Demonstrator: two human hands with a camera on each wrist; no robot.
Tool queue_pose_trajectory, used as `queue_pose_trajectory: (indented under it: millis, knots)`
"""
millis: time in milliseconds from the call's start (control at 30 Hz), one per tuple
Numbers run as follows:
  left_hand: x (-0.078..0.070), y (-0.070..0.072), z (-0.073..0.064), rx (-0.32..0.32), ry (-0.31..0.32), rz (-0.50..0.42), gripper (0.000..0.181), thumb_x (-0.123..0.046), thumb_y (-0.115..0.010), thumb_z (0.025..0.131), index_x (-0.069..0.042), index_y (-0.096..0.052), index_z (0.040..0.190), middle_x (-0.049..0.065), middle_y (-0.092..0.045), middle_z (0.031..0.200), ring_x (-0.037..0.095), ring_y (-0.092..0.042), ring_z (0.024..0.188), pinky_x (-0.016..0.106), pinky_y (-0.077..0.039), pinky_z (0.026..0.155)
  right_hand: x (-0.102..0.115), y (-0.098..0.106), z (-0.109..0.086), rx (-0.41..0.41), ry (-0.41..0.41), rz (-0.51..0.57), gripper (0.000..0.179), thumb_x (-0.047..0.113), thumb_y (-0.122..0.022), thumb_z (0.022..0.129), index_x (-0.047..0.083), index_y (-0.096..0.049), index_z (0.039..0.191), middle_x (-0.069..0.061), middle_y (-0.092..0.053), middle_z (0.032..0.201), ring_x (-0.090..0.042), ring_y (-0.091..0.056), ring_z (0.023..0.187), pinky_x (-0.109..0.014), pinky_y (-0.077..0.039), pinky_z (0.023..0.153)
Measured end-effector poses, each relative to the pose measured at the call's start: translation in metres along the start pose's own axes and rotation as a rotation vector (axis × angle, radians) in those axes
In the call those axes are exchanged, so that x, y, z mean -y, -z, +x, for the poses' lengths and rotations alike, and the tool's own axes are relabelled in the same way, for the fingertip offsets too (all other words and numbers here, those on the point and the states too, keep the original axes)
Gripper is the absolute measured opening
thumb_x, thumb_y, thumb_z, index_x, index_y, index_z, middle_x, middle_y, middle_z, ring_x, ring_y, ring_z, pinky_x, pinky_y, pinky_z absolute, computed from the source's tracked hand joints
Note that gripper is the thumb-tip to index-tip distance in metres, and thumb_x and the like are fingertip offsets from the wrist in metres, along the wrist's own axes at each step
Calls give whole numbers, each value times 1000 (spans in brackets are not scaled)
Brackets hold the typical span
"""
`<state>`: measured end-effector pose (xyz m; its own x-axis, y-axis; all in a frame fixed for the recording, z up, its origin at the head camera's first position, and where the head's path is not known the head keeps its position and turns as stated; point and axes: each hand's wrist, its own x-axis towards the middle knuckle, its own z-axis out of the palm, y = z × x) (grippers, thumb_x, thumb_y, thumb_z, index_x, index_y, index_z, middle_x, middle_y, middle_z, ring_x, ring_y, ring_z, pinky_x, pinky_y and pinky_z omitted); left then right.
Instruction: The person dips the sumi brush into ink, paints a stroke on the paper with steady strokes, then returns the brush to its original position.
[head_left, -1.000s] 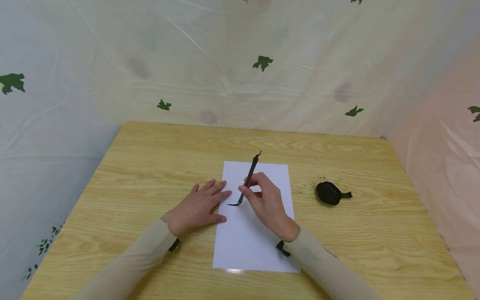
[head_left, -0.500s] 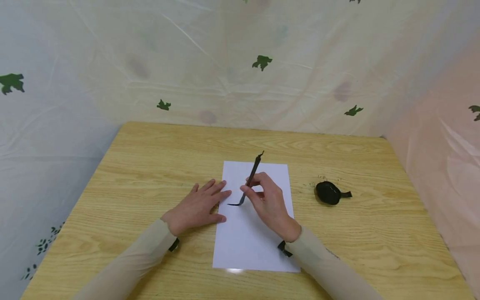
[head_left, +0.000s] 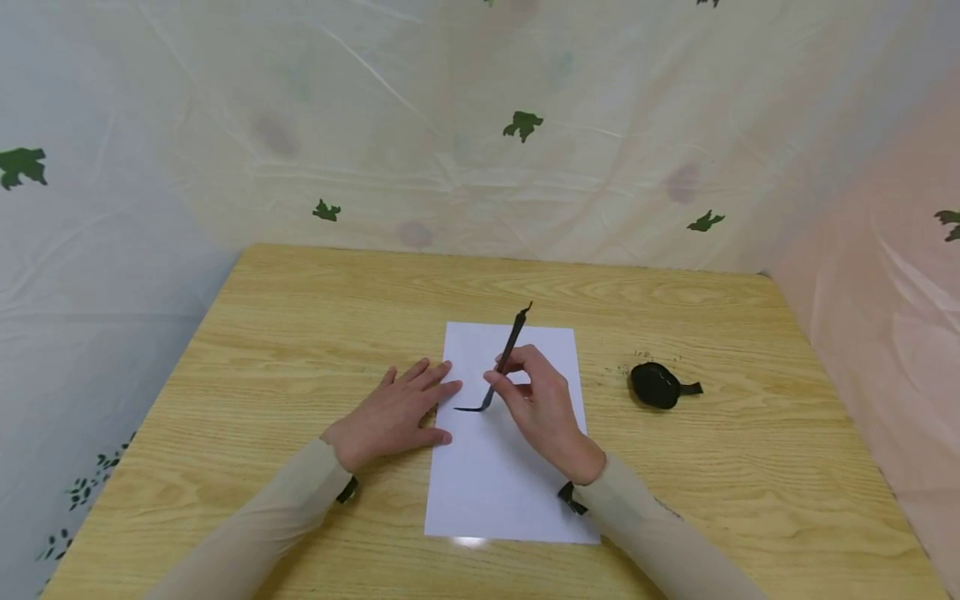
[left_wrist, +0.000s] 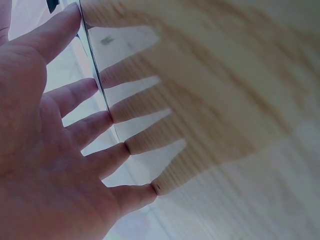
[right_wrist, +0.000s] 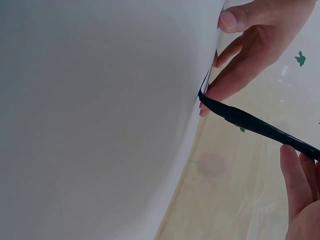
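Observation:
My right hand (head_left: pixel 542 408) pinches a dark brush (head_left: pixel 511 343) by its handle, between thumb and fingers. The brush leans up and to the right, its bent black bristles (right_wrist: pixel 207 102) touching the white paper (head_left: pixel 510 492). A thin black stroke (head_left: pixel 467 409) runs left from the tip. My left hand (head_left: pixel 397 412) lies flat with spread fingers; its fingertips and thumb rest on the paper's left edge. In the left wrist view, the left hand's fingertips (left_wrist: pixel 140 192) meet the glossy tabletop and the sheet. The right wrist view shows the brush held well above its bristles.
A small black dish (head_left: pixel 656 385) with a short handle sits right of the paper, dark specks on the wood behind it. The wooden table (head_left: pixel 300 317) reaches back to a pale curtain (head_left: pixel 420 125) with green bird shapes, which also hangs at both sides.
My right hand and the brush have moved slightly to the right, and the black stroke has grown longer that way. My left hand has stayed in place.

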<state>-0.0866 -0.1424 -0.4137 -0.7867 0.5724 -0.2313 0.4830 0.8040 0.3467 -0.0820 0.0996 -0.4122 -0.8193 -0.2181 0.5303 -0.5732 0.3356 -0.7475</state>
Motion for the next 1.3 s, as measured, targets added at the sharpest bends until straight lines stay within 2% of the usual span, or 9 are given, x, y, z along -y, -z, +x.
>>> queue_pose_trajectory:
  millis: [233,633,967,1300]
  knots:
    - [1,-2,0,-8,-7,2,74,-47,-73,95,-17,-47,158,9,-29,169,39,-19,156,73,-21,115,-2,2,-1,-10,19,2,25,-2,-77,91,2,-60,109,-10,-67,102,-27,-73,97,-28,-61,66]
    - [1,-4,1,13,16,5,75,-48,-72,96,-19,-45,159,7,-27,170,37,-17,157,72,-19,116,-2,4,-3,-21,16,-8,26,-2,-77,90,2,-60,109,-10,-67,101,-28,-73,96,-28,-61,66]
    - [2,-5,1,-2,-2,18,75,-48,-73,95,-18,-46,158,8,-28,169,38,-19,156,73,-21,115,-5,7,-6,-31,21,-11,26,-3,-77,90,3,-60,108,-9,-68,101,-27,-73,95,-27,-61,66]
    - [1,-5,2,2,5,17,76,-49,-73,95,-18,-45,158,8,-28,169,38,-19,156,73,-21,116,-6,9,-7,-43,25,-29,26,-3,-78,89,4,-60,107,-9,-68,100,-27,-73,95,-28,-61,65]
